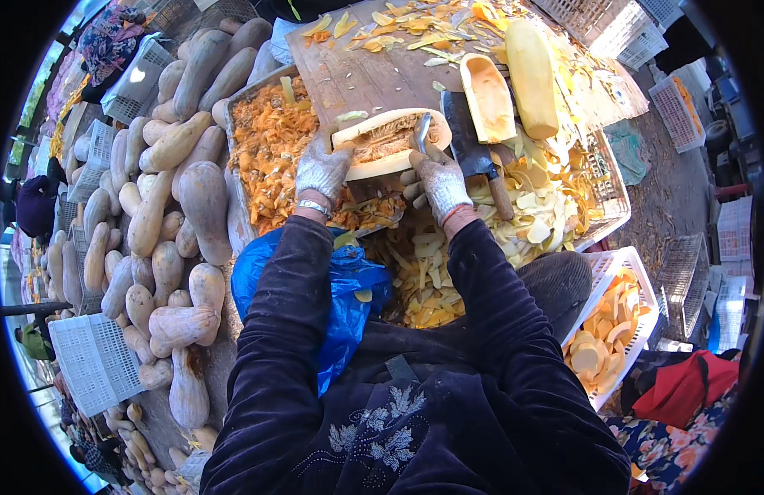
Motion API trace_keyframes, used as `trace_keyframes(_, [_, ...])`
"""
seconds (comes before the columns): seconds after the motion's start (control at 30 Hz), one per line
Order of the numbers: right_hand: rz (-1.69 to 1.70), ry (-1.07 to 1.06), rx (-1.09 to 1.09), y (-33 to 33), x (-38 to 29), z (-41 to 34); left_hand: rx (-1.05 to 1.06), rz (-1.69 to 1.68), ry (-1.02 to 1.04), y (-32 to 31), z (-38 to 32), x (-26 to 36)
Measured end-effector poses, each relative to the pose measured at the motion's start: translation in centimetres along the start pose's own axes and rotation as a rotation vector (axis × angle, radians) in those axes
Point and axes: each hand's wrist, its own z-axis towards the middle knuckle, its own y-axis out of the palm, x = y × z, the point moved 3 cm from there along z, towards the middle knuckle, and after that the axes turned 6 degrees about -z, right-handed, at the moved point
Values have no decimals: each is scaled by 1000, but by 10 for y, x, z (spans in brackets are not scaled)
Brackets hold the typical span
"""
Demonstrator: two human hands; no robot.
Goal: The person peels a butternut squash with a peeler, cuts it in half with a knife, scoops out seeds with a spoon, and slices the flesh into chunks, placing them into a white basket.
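A peeled, halved squash (382, 133) lies cut side up at the near edge of a wooden board (369, 80), its seeds and stringy pulp showing. My left hand (323, 162), in a white work glove, grips the squash's left end. In my gloved right hand (440, 179) is a metal spoon (422, 131), its bowl against the pulp near the right end. To the right lies a cleaver (471, 145) with a dark blade and wooden handle. Past it are a hollowed squash half (488, 99) and a whole peeled squash (531, 80).
Left of the board, a tray holds scooped orange pulp (270, 154). Peelings (536, 204) fill a white crate at right. Another white crate (643, 291) holds cut squash pieces (607, 334). Many unpeeled squashes (202, 204) are heaped at left. A blue plastic bag (351, 297) covers my left knee.
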Motion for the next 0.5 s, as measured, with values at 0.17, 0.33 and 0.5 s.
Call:
trace_keyframes(0.17, [-124,1,-20,0,-3,8,-98,-809,-262,25,2,-42])
trace_keyframes(0.33, [-326,13,18,-5,-10,-1,-95,-848,-265,46,1,-49])
trace_keyframes(0.5, [-554,-117,236,-40,-25,-3,24,-590,-148,37,-9,-30])
